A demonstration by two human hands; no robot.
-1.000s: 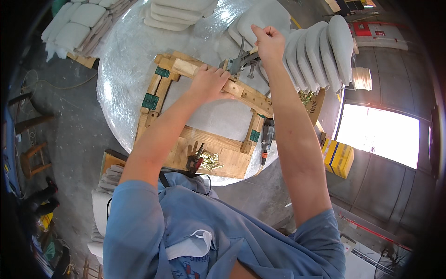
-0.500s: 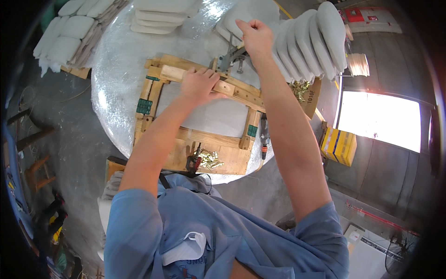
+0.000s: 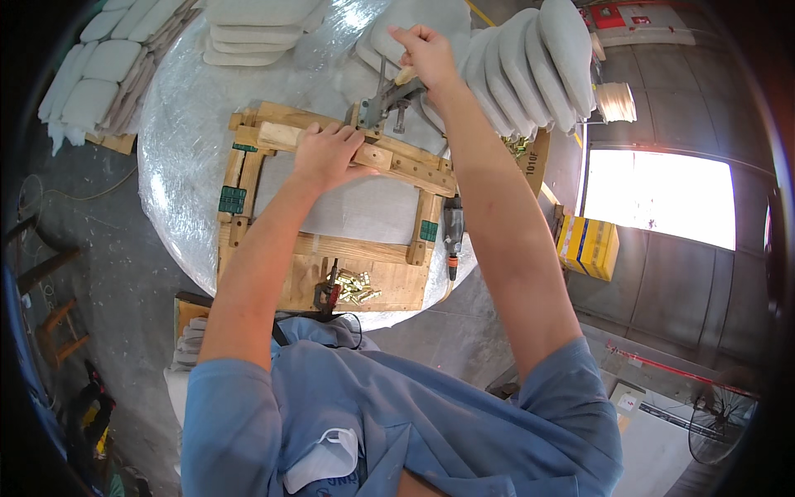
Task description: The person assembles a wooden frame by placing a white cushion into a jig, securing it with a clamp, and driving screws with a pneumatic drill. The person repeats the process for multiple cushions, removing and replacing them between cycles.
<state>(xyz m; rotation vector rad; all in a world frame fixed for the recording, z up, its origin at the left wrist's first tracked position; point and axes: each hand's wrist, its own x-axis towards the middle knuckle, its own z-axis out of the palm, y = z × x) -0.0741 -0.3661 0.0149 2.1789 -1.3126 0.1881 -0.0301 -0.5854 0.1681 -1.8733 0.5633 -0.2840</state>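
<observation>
My left hand [image 3: 327, 156] is closed over a light wooden bar [image 3: 280, 136] at the far side of a wooden frame [image 3: 331, 246], fingers on top and thumb on the near side. Beyond that bar, a grey metal toggle clamp [image 3: 374, 111] is mounted on the wood. My right hand [image 3: 427, 58] is curled in a fist above the clamp, around its pale yellowish handle [image 3: 406, 76]; most of the grip is hidden. Green pads [image 3: 233, 199] sit at the frame's corners. A pale grey surface [image 3: 360, 204] shows inside the frame.
Small brass-coloured fittings [image 3: 354, 287] lie beside a red-and-black tool [image 3: 329, 290] on the board's near edge. A dark power tool [image 3: 452, 236] lies at the right. Grey cushions [image 3: 530, 70] stand around the plastic-wrapped round table [image 3: 170, 178]. A yellow box [image 3: 588, 247] is farther right.
The whole view has shifted, so the table and both arms appear slightly farther left. Both hands keep about the same places on the bar and at the clamp.
</observation>
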